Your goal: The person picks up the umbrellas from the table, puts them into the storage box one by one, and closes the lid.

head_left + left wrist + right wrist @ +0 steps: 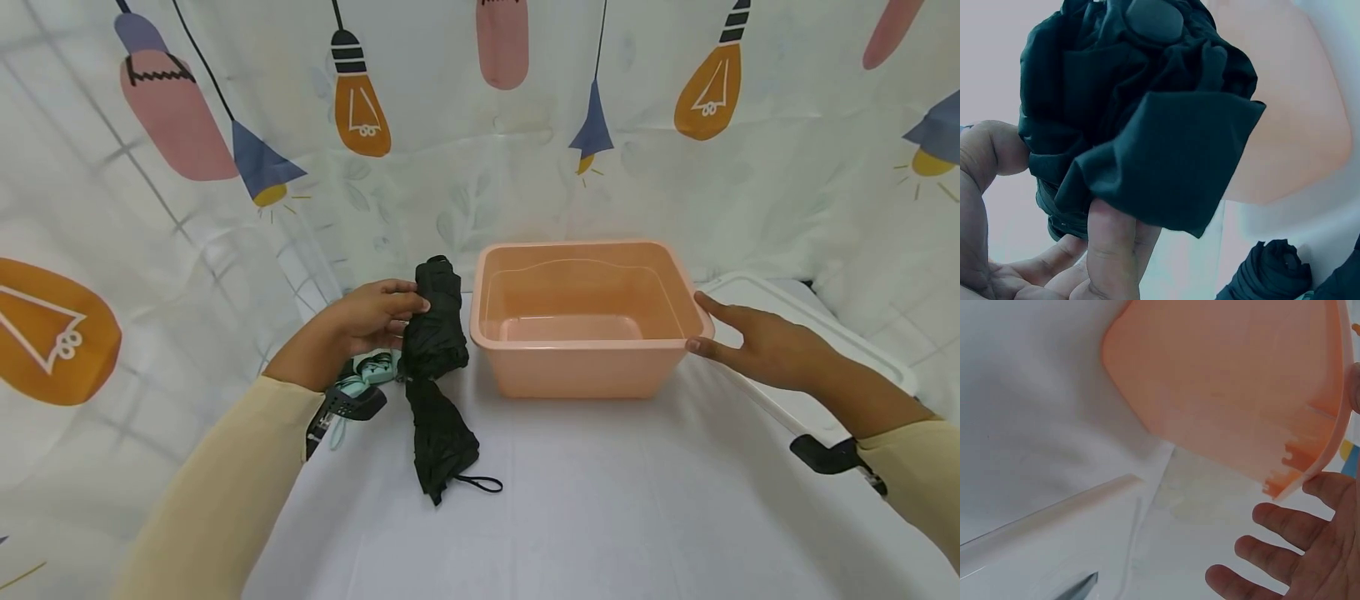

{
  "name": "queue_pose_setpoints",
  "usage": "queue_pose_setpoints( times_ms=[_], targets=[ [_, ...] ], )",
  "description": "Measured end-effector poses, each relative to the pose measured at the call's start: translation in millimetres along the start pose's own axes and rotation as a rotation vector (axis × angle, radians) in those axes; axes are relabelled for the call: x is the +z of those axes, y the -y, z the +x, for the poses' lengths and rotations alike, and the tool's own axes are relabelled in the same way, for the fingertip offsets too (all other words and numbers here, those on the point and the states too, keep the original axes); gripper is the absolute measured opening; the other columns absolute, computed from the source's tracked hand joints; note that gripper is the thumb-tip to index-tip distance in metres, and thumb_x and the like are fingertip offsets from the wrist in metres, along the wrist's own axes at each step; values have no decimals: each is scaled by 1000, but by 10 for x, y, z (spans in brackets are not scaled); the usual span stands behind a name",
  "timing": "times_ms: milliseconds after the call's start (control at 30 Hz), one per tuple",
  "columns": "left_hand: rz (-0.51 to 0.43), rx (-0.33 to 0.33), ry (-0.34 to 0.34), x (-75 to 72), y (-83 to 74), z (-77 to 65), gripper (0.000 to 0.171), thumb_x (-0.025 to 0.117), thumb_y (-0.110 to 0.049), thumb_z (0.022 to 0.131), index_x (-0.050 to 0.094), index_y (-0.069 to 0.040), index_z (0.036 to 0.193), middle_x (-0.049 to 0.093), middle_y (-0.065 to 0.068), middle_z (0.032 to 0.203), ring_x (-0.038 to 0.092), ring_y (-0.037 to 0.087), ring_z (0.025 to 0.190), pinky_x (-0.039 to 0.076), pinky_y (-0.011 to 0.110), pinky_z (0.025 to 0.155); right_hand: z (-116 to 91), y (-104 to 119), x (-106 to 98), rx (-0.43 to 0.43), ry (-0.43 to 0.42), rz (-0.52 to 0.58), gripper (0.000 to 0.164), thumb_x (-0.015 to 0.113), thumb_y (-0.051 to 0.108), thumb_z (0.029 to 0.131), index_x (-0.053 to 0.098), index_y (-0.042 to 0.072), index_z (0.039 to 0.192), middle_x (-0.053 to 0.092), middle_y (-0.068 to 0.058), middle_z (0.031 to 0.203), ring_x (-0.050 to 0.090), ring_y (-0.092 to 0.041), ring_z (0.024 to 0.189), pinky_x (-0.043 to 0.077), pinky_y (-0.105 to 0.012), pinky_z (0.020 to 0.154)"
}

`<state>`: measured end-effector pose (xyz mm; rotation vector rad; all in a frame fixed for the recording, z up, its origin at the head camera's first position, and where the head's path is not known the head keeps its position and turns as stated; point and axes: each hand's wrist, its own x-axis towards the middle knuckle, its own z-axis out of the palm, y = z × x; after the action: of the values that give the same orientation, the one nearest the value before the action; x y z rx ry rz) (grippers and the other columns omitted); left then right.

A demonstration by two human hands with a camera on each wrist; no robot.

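My left hand [367, 317] holds a black folded umbrella [438, 321] between thumb and fingers, upright beside the basin. Its loose fabric and a rounded grey end show close up in the left wrist view. Below it, a second black folded umbrella [442, 442] lies on the table, a thin wrist loop at its near end. A peach plastic basin [577, 371] stands at the middle; its visible inside holds nothing. At the basin's right rim, my right hand [772, 342] touches the corner with thumb and forefinger, the other fingers [1279, 528] spread and fairly straight.
A mint-green patterned bundle [367, 375] lies under my left wrist, partly hidden. To the right of the basin lies a flat white lid [795, 400], running under my right forearm. A printed curtain [465, 183] hangs behind the white table [585, 508].
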<state>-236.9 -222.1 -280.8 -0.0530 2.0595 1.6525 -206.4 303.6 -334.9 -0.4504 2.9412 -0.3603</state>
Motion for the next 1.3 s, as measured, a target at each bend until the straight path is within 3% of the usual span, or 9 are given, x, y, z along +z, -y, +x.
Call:
queue_pose_setpoints(
  times_ms=[167,367,900,1300],
  targets=[
    [-9,0,-14,44,-46,49,81,61,-19,102,11,-8,164,37,20,156,55,32,125,54,43,94,-12,14,-4,-7,-5,14,92,52,65,99,13,14,165,32,-35,156,36,-56,138,42,-74,95],
    [-11,-1,-52,112,-98,103,77,64,-19,100,20,-9,162,46,18,147,58,30,117,53,46,96,-11,15,-5,-14,-14,13,92,52,65,99,13,15,165,33,-34,156,36,-55,138,41,-73,95],
    [-29,-6,-53,210,-197,208,77,65,-19,99,22,-11,162,36,20,157,49,37,131,45,53,107,-11,10,-10,-1,-11,3,93,51,67,99,11,15,165,33,-36,155,36,-57,137,43,-74,92],
    [-65,-12,-77,262,-259,280,76,69,-20,98,27,-11,161,39,15,155,53,29,119,47,49,105,-18,7,1,6,-8,5,93,51,68,98,11,16,165,33,-35,155,36,-57,137,43,-74,93]
  ],
)
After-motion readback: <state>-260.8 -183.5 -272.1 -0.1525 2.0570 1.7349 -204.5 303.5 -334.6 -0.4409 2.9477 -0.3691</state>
